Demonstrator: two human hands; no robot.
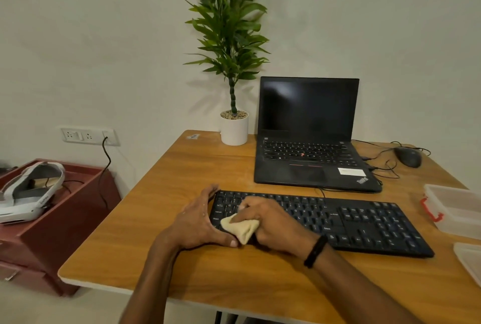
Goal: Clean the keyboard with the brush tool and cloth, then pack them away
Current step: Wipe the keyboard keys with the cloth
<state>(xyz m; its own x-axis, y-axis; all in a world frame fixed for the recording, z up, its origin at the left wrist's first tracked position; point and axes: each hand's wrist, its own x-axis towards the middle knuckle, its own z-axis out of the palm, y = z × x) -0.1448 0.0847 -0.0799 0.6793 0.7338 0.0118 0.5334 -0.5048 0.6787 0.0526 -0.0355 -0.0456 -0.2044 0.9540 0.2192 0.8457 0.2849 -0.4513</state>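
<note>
A black keyboard (359,222) lies across the wooden desk (187,188) in front of me. My right hand (273,224) grips a bunched cream cloth (240,227) and presses it onto the keyboard's left part. My left hand (197,222) holds the keyboard's left end, fingers at the far corner and thumb along the near edge. The brush tool is not in view.
An open black laptop (309,139) sits behind the keyboard, a potted plant (234,126) to its left, a mouse (407,157) with cables to its right. A clear plastic box with red clasp (453,209) and its lid (471,258) stand at the right edge. A maroon cabinet (52,222) is left of the desk.
</note>
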